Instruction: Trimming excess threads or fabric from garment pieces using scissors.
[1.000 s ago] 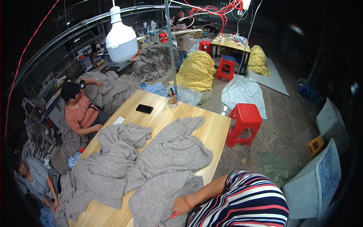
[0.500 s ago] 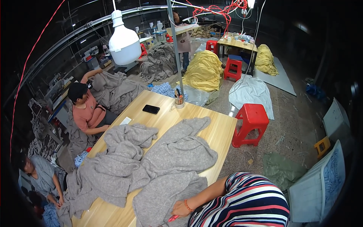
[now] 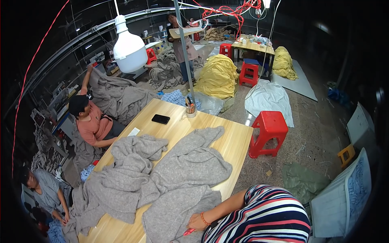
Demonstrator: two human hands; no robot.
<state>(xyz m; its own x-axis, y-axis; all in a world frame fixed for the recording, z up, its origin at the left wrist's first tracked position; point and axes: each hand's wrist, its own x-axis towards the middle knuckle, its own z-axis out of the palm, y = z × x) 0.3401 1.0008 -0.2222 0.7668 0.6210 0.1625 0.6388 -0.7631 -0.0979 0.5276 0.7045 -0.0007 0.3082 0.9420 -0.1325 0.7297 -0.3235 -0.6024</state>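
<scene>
Grey wool fabric (image 3: 178, 182) sprawls across the table (image 3: 231, 141), long axis running away up-left from the one visible hand (image 3: 197, 221), fingers pinching a red tool (image 3: 188, 232); side unclear.

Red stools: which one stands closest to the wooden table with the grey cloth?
The large red stool just off the wooden table, at its right corner; the other red stools stand far back by the yellow heaps.

wooden table (image 3: 233, 141) | grey cloths (image 3: 178, 174) | black phone (image 3: 161, 119) | cup (image 3: 190, 112)
</scene>
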